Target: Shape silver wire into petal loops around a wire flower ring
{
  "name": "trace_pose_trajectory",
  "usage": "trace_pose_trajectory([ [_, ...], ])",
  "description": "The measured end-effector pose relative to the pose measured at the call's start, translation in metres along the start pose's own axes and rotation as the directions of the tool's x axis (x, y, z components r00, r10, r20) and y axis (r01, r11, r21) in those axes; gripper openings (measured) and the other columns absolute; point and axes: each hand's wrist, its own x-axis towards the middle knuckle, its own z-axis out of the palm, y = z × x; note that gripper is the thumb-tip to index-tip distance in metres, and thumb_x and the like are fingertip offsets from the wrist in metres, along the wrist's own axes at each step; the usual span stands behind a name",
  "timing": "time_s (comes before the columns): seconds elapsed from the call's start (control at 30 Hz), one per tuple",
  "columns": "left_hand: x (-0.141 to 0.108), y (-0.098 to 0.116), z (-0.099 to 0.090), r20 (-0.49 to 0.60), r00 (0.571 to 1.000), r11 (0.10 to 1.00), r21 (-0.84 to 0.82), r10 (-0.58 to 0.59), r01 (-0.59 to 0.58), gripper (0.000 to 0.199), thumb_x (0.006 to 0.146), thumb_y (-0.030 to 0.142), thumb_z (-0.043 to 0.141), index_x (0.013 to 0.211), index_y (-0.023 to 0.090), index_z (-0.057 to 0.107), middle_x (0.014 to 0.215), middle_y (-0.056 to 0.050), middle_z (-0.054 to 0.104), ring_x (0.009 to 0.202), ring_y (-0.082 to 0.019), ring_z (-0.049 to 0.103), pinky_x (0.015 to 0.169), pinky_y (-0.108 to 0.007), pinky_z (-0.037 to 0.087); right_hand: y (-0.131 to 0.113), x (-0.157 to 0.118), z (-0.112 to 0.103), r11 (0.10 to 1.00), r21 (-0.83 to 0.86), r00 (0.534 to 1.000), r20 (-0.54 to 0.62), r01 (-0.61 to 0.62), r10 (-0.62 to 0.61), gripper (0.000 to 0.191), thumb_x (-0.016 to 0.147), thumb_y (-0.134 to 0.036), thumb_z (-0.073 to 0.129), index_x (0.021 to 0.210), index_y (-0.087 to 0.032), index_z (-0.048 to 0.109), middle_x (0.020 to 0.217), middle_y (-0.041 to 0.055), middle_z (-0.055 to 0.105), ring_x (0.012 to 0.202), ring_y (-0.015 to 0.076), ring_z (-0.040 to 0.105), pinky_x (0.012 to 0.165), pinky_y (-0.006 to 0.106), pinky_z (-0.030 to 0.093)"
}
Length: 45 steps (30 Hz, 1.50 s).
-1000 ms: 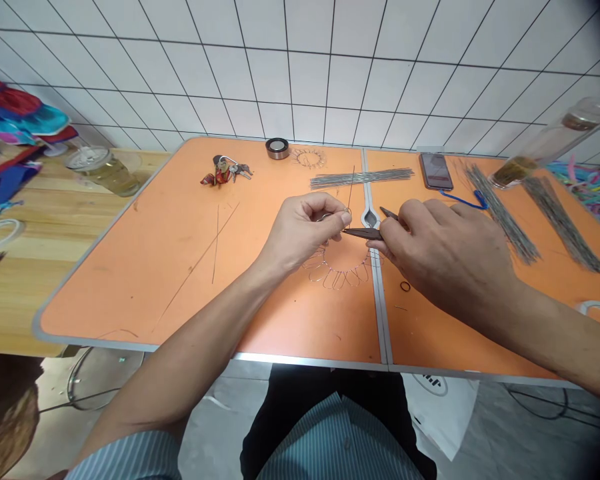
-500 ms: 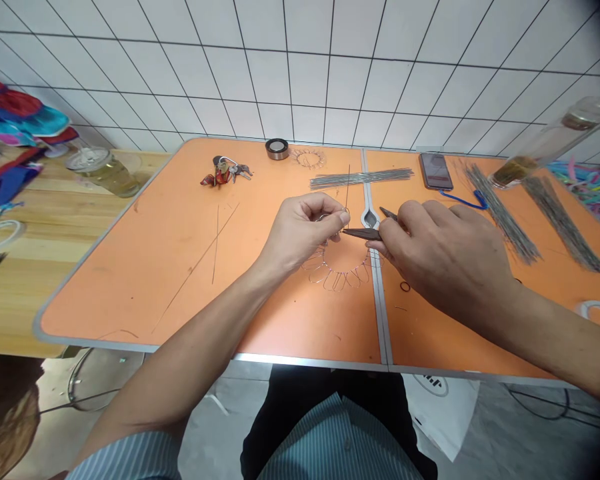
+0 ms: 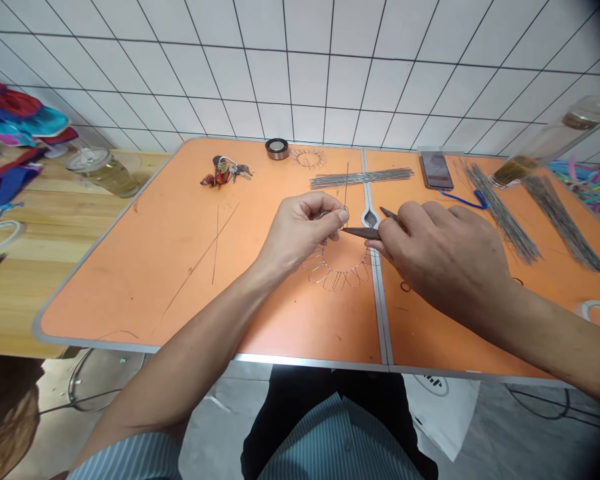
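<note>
Between the thumb and fingers of my left hand (image 3: 307, 227) is pinched a thin wire (image 3: 347, 187), its free end pointing up toward the wall. My right hand (image 3: 443, 243) is closed around a pair of pliers (image 3: 363, 233), whose dark pointed jaws reach my left fingertips and the wire; the exact grip of the tips is too small to make out. Just below the hands lies a ring of looped wire (image 3: 345, 272), like flower petals, partly hidden by my fingers. Whether it joins the held wire I cannot tell.
Wire bundles lie at the back (image 3: 363, 177) and on the right (image 3: 503, 213). Around them are a phone (image 3: 436, 171), a tape roll (image 3: 277, 149), keys (image 3: 233, 171), a smaller wire ring (image 3: 309, 158) and a tilted-looking jar (image 3: 545, 143). Loose wires (image 3: 195, 270) lie on the left.
The upright wire has shifted very slightly to the left with my left fingertips. Otherwise both hands and the pliers stay almost in place.
</note>
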Motion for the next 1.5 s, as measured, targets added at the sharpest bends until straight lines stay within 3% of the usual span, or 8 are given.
trace_pose_trajectory([
  [0.37,0.0018,-0.0023,-0.0011,0.010,1.000,0.999,-0.029,0.024,-0.023,0.024,0.081,0.037,0.093,0.078,0.020,0.076,0.065,0.001,0.065,0.060,-0.012,0.060,0.055,-0.026,0.047,0.0017,-0.0009,0.0002,0.996,-0.086,0.999,-0.033,0.017,-0.020,0.037,0.114,-0.026,0.053,0.083,-0.017,0.069,0.077,0.0078,0.059,0.069,0.0210,0.041,0.064,0.036,0.017],
  [0.73,0.0013,-0.0027,0.0002,-0.007,0.999,0.999,-0.027,0.043,-0.043,0.022,0.081,0.034,0.092,0.078,0.019,0.076,0.067,0.001,0.066,0.060,-0.011,0.060,0.056,-0.025,0.049,-0.0014,0.0025,-0.0010,1.000,-0.018,1.000,-0.020,-0.017,0.016,0.043,0.117,-0.034,0.050,0.083,-0.017,0.070,0.076,0.0077,0.059,0.068,0.0206,0.038,0.065,0.037,0.016],
  [1.2,0.0047,-0.0055,-0.0054,0.090,0.993,0.997,-0.023,0.082,-0.080,0.031,0.082,0.044,0.095,0.081,0.019,0.077,0.074,-0.001,0.070,0.063,-0.012,0.063,0.058,-0.026,0.050,0.0072,0.0007,0.0000,1.000,-0.003,1.000,0.008,0.009,-0.008,0.038,0.113,-0.041,0.061,0.084,-0.018,0.069,0.078,0.0057,0.058,0.066,0.0194,0.041,0.062,0.034,0.015],
  [1.5,0.0042,-0.0062,-0.0054,0.111,0.991,0.997,-0.027,0.070,-0.067,0.028,0.082,0.042,0.095,0.081,0.020,0.077,0.075,-0.001,0.070,0.063,-0.012,0.062,0.056,-0.025,0.049,0.0076,-0.0008,0.0005,1.000,-0.011,1.000,-0.010,0.026,-0.026,0.039,0.113,-0.041,0.061,0.083,-0.018,0.070,0.077,0.0048,0.055,0.065,0.0187,0.038,0.062,0.034,0.015],
])
